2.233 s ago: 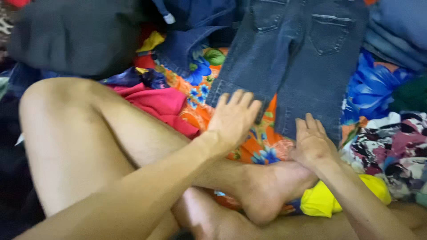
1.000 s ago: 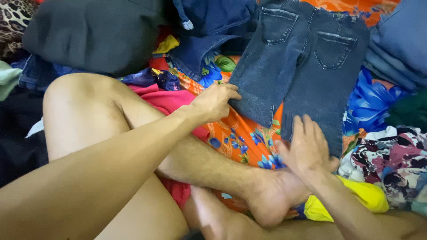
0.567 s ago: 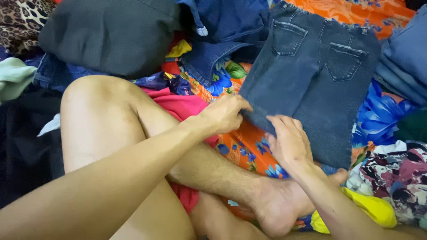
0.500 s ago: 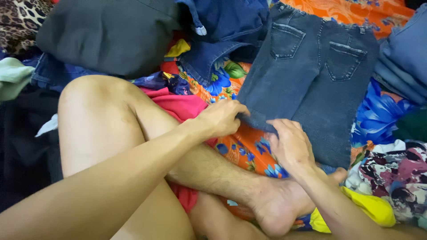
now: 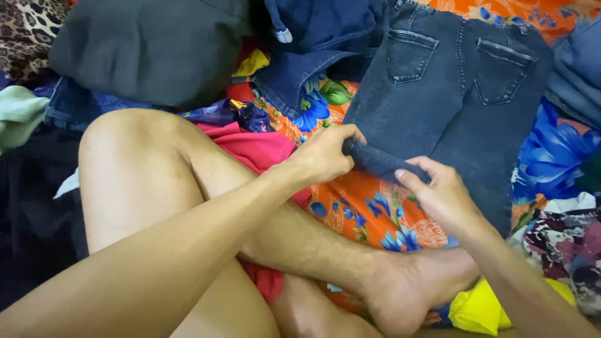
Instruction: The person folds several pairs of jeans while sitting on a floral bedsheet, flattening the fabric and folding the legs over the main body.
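Dark grey jeans (image 5: 451,81) lie back side up on a heap of clothes, their two back pockets showing. The lower end of one leg is turned over into a small roll. My left hand (image 5: 325,153) grips the left end of that roll. My right hand (image 5: 438,191) pinches the right end of it, fingers curled over the fold. Both forearms reach in from the bottom of the view, above my crossed bare legs (image 5: 156,188) and my foot (image 5: 407,288).
An orange cloth with blue flowers (image 5: 369,213) lies under the jeans. A dark grey garment (image 5: 150,50) and a blue denim piece (image 5: 313,69) are at the back, a red cloth (image 5: 250,147) by my knee, a yellow cloth (image 5: 482,307) near my foot.
Both hands moved from lying flat on the jeans' hem to gripping it, and the leg end has been folded up into a roll. The view shifted slightly downward.
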